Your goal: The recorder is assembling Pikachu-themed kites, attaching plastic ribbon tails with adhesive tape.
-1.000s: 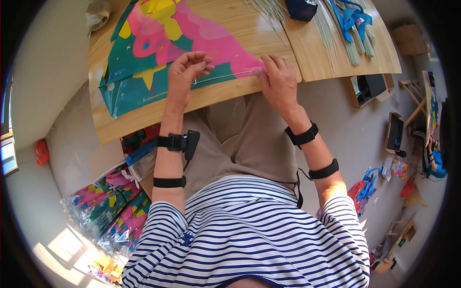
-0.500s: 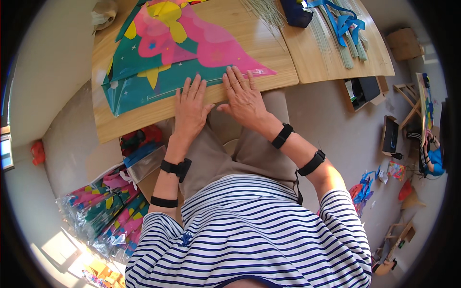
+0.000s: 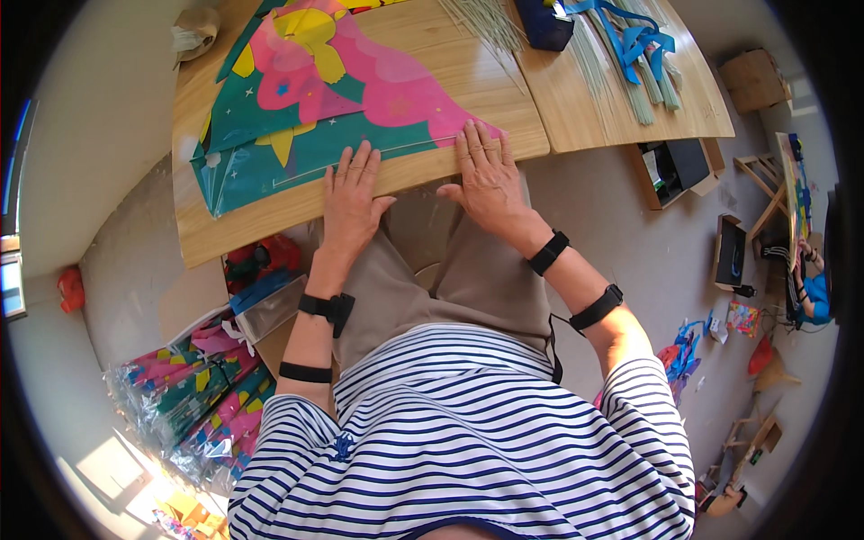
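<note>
A large printed sheet (image 3: 310,144) in green, pink and yellow lies flat on the wooden table (image 3: 504,99), its near edge running close to the table's front edge. It looks like thin fabric or film, with clear plastic showing at its left corner. My left hand (image 3: 353,193) rests on that near edge around its middle, fingers stretched out flat. Further right, my right hand (image 3: 490,180) presses on the sheet's pink right corner with its fingers extended and thumb out to the side. Neither hand grasps anything. A thin pale line runs along the sheet's near edge between the hands.
Bundles of thin pale sticks (image 3: 641,99) with blue ribbon (image 3: 634,40) lie at the back right, beside a dark blue container (image 3: 544,22). Folded colourful packs (image 3: 202,396) are piled low at left. An open box (image 3: 675,171) stands right, and another person (image 3: 813,292) sits far right.
My right hand has slid to the right along the sheet's near edge to its pink corner, away from my left hand. The left hand stays almost where it was.
</note>
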`<action>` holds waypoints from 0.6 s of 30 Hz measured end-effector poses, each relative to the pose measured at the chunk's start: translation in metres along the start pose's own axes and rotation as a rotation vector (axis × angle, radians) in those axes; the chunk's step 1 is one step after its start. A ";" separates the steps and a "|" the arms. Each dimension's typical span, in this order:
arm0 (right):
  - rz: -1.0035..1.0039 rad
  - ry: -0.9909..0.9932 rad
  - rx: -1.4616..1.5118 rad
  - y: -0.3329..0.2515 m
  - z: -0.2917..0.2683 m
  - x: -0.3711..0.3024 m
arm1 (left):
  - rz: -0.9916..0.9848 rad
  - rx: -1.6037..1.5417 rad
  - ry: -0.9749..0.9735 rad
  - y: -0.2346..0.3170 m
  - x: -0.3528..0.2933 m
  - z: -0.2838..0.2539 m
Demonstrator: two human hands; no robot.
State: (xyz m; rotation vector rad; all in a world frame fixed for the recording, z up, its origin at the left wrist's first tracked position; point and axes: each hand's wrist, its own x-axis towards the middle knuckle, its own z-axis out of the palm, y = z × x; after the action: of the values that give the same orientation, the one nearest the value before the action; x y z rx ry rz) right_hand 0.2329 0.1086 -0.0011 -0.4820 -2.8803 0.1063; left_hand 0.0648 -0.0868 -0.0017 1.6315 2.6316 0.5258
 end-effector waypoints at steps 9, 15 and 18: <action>0.273 -0.094 -0.064 0.035 -0.007 -0.013 | 0.004 0.003 0.004 -0.001 -0.001 0.000; -0.013 0.016 0.067 -0.001 -0.011 0.006 | -0.002 0.008 0.001 -0.002 -0.001 0.001; -0.077 0.030 0.062 -0.015 -0.004 0.021 | -0.004 -0.012 -0.003 -0.002 -0.001 0.001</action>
State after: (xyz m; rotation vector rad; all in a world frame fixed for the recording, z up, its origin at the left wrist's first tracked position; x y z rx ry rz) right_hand 0.2097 0.1011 0.0084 -0.3572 -2.8523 0.1739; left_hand 0.0636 -0.0880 -0.0028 1.6218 2.6244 0.5372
